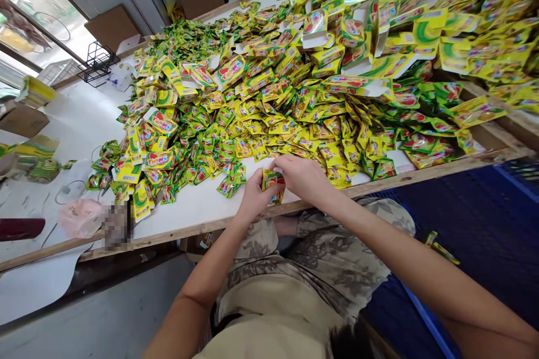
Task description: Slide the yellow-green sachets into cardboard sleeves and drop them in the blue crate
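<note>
My left hand [254, 197] and my right hand [301, 176] meet at the near edge of the white table [80, 118], both closed on a small stack of yellow-green sachets [273, 185]. The left hand grips the stack from the side; the right hand's fingers press on its top. Just beyond the hands lies a very large heap of loose sachets [236, 118] covering the middle of the table. Flat yellow cartons [379, 28] with green and red print are piled on the far right part of the heap.
A black wire basket [97, 61] and brown cardboard boxes [113, 25] stand at the far left. A pink bag [80, 217] lies at the near left edge. A blue crate [484, 235] sits to my right below the table's wooden rim [421, 175].
</note>
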Available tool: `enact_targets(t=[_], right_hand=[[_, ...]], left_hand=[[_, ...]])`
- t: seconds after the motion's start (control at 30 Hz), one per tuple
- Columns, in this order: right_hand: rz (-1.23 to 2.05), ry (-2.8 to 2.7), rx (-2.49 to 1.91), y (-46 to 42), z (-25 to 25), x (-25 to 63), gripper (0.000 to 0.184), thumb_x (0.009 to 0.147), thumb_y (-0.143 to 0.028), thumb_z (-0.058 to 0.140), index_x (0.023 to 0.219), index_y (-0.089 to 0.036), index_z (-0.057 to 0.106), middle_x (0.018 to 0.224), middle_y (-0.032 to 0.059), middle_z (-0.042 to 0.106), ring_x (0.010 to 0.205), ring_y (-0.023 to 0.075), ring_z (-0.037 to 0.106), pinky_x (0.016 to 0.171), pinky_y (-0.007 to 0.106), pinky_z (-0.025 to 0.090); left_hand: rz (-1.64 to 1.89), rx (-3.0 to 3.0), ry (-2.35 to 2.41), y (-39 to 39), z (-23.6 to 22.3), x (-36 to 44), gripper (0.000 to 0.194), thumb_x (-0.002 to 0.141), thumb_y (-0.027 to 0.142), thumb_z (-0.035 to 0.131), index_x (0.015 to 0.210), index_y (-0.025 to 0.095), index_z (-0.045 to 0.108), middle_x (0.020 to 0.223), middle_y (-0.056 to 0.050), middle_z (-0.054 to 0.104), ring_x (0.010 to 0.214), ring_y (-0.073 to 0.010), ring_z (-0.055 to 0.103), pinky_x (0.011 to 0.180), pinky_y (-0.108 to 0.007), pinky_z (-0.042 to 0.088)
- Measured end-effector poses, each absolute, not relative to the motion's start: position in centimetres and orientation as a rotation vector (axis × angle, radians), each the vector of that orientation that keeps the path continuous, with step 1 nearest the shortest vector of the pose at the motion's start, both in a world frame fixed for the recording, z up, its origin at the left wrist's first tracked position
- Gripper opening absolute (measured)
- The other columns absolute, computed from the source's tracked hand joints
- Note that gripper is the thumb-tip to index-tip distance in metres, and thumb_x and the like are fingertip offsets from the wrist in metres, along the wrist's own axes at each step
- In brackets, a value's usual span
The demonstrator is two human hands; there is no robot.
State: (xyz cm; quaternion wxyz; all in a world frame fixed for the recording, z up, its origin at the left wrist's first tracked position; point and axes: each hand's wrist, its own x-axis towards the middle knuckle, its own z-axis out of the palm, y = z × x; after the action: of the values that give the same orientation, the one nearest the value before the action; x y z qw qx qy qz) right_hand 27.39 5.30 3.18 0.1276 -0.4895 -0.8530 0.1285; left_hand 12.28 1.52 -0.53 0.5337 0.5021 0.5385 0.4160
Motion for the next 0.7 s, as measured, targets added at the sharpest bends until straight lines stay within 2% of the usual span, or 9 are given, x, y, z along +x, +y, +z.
enact_targets(t=[0.17, 0.33, 0.47, 0.53, 0.63, 0.7], right_hand=[[0.498, -2.427, -1.44, 5.9, 3.0, 27.6, 0.028, 0.09, -0.014, 0.045, 0.104, -0.021, 0.069, 0.105, 0.0067, 0.072, 0.089, 0.0207, 0.066, 0.064, 0.028, 0.038], [0.644, -2.567, -1.403, 6.9, 4.3, 27.4, 0.033, 0.086, -0.011, 0.049, 0.105, -0.023, 0.072, 0.103, 0.0064, 0.074, 0.091, 0.0232, 0.068, 0.069, 0.029, 0.041], [0.744, -2.617, -1.312, 7.0, 4.4, 27.4, 0.036, 0.082, -0.008, 0.049, 0.103, -0.023, 0.075, 0.09, 0.0065, 0.076, 0.082, 0.0219, 0.068, 0.069, 0.029, 0.043], [0.799, -2.514, -1.259, 6.8, 4.1, 27.5, 0.037, 0.081, -0.007, 0.048, 0.101, -0.023, 0.075, 0.087, 0.005, 0.076, 0.079, 0.0198, 0.068, 0.07, 0.028, 0.045], [0.782, -2.225, -1.147, 6.3, 3.6, 28.2, 0.035, 0.082, -0.008, 0.046, 0.099, -0.02, 0.074, 0.097, 0.0053, 0.075, 0.088, 0.0187, 0.068, 0.077, 0.028, 0.048], [0.754, -2.059, -1.12, 6.0, 3.2, 28.8, 0.031, 0.083, -0.011, 0.047, 0.099, -0.019, 0.073, 0.1, 0.0069, 0.073, 0.084, 0.0182, 0.067, 0.076, 0.029, 0.049]], left_hand=[[0.98, 1.17, 1.277, 1.7, -1.5, 12.1, 0.028, 0.071, 0.028, 0.074, 0.085, 0.017, 0.054, 0.076, 0.003, 0.056, 0.072, -0.0121, 0.051, 0.065, -0.023, 0.04], [0.994, 1.155, 1.265, 1.6, -1.7, 12.0, 0.035, 0.07, 0.034, 0.077, 0.091, 0.017, 0.055, 0.079, 0.003, 0.058, 0.072, -0.0119, 0.053, 0.066, -0.023, 0.043], [1.0, 1.157, 1.262, 1.5, -1.4, 12.0, 0.037, 0.068, 0.034, 0.079, 0.09, 0.017, 0.055, 0.079, 0.003, 0.059, 0.072, -0.012, 0.054, 0.068, -0.024, 0.044], [1.001, 1.145, 1.266, 1.4, -1.3, 11.9, 0.037, 0.067, 0.034, 0.08, 0.089, 0.017, 0.056, 0.079, 0.003, 0.06, 0.072, -0.0121, 0.055, 0.068, -0.024, 0.044], [1.034, 1.084, 1.26, 1.4, -1.3, 11.9, 0.039, 0.065, 0.033, 0.08, 0.092, 0.017, 0.058, 0.081, 0.002, 0.065, 0.073, -0.0129, 0.057, 0.07, -0.025, 0.046], [1.071, 1.024, 1.238, 1.5, -1.4, 11.9, 0.043, 0.061, 0.033, 0.082, 0.094, 0.017, 0.06, 0.083, 0.0, 0.068, 0.073, -0.014, 0.06, 0.071, -0.026, 0.047]])
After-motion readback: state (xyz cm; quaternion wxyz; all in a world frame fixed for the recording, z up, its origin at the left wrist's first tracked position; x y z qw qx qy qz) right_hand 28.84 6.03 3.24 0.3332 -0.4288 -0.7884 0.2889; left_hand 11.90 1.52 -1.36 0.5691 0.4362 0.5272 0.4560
